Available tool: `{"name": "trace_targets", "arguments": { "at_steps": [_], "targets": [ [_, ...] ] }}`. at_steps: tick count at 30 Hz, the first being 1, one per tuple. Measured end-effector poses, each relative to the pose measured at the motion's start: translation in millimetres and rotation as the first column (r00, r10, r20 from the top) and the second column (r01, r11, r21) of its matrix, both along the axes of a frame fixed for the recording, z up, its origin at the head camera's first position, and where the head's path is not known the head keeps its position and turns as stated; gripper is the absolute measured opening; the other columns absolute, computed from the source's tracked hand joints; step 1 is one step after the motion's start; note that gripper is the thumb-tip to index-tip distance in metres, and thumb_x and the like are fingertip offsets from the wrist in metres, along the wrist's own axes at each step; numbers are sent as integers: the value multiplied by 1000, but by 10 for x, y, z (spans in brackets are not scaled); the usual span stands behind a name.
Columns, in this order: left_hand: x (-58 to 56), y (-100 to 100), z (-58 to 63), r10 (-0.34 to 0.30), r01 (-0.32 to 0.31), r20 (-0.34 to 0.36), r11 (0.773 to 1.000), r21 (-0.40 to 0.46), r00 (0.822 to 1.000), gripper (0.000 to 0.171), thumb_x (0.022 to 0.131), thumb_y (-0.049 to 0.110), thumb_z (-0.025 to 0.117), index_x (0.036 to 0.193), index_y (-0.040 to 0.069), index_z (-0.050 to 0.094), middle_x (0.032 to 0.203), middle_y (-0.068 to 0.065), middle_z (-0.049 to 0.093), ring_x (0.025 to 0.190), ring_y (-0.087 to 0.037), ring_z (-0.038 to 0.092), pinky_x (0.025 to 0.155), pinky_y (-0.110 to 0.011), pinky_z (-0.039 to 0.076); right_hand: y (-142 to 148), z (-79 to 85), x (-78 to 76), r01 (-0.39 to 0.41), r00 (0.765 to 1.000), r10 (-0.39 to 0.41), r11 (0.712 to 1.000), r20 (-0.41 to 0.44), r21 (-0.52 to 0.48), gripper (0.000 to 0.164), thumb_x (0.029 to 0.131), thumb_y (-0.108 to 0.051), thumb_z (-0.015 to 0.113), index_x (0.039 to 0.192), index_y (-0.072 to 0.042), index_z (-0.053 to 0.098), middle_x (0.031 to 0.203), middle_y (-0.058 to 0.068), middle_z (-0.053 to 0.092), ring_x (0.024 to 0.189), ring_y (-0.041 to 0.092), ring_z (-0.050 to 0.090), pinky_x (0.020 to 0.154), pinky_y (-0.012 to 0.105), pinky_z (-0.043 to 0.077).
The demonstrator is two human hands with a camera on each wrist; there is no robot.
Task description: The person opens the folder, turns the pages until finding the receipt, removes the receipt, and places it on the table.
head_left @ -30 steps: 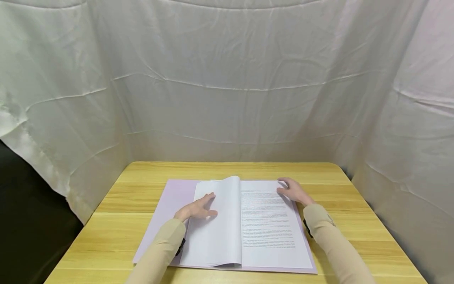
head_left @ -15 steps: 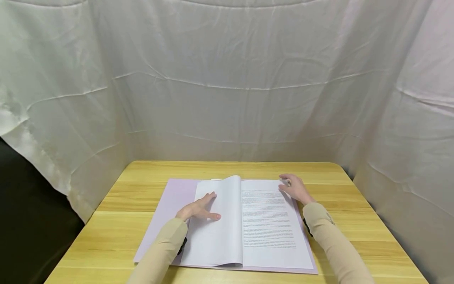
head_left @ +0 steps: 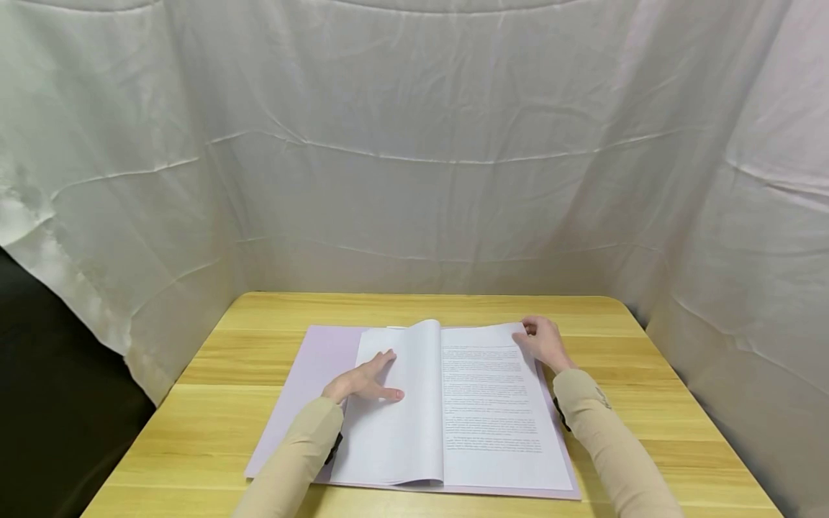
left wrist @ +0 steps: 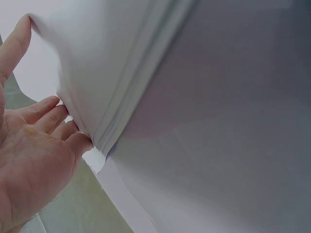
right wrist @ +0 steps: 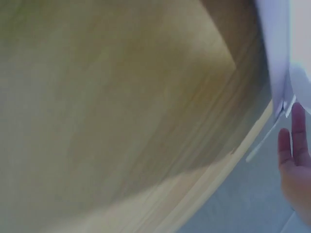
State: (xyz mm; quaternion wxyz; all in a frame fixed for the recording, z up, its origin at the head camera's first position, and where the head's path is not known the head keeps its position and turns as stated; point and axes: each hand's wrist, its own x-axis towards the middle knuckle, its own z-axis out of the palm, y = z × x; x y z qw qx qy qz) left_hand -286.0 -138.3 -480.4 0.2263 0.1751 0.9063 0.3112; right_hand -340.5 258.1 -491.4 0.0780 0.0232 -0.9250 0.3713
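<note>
A lilac folder (head_left: 319, 363) lies spread on the wooden table, with white sheets inside. My left hand (head_left: 364, 379) rests with fingers spread on the turned sheets (head_left: 419, 424), which bulge along the middle fold. In the left wrist view, its fingertips are right at the edge of the stacked sheets (left wrist: 112, 68). At the far right corner of the printed page (head_left: 488, 410), my right hand (head_left: 544, 342) pinches the sheet, and that corner is lifted a little. The right wrist view catches only part of this hand (right wrist: 295, 167) beside the paper.
The wooden table (head_left: 194, 424) extends around the folder on every side. Pale grey curtains (head_left: 447, 201) hang behind it and at both sides. A dark area (head_left: 58, 388) shows at the lower left, below the curtain's edge.
The right hand has moved slightly outward at the page's far corner and its fingers have closed on the sheet, raising the corner. The left hand has stayed nearly still.
</note>
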Motion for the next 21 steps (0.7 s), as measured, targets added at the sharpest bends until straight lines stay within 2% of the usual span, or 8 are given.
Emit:
{"name": "trace_targets", "arguments": {
  "at_steps": [4, 8, 10, 14, 21],
  "targets": [
    [3, 5, 3, 2, -2, 1, 1000, -1, 1000, 97, 89, 39, 76, 160, 5, 20, 167, -28, 12, 155, -45, 15, 125, -62, 20, 14, -7, 4, 12, 1000, -11, 1000, -21, 16, 19, 93, -13, 68, 98, 5, 66, 87, 19, 67, 74, 23, 54, 63, 27, 42],
    [6, 8, 7, 0, 0, 1, 1000, -1, 1000, 96, 89, 38, 75, 160, 4, 20, 167, -28, 12, 155, -45, 15, 125, -62, 19, 14, -2, 19, 9, 1000, -9, 1000, -27, 7, 22, 95, -18, 67, 87, 2, 64, 76, 11, 60, 67, 16, 46, 60, 24, 35],
    [5, 9, 7, -1, 1, -1, 1000, -5, 1000, 95, 90, 38, 75, 160, 4, 21, 167, -27, 11, 155, -45, 14, 125, -62, 19, 9, 8, 37, 1, 1000, -1, 1000, -25, 0, 23, 96, -20, 66, 90, 2, 67, 79, 12, 64, 69, 15, 48, 63, 24, 37],
    [3, 6, 0, -6, 6, 0, 1000, -5, 1000, 95, 90, 39, 74, 160, 4, 20, 167, -27, 11, 155, -45, 13, 125, -62, 19, -5, 37, 98, -38, 999, 38, 999, -1, -26, 28, 98, -22, 66, 109, 3, 71, 95, 18, 72, 77, 17, 57, 70, 24, 44],
    [5, -20, -43, -26, 26, -6, 999, 23, 1000, 99, 92, 47, 69, 161, 2, 14, 168, -26, 7, 156, -44, 9, 126, -62, 15, -17, 74, 232, -145, 988, 148, 986, 35, -84, 40, 96, -18, 68, 127, 7, 61, 110, 28, 71, 84, 22, 68, 68, 23, 51]
  ]
}}
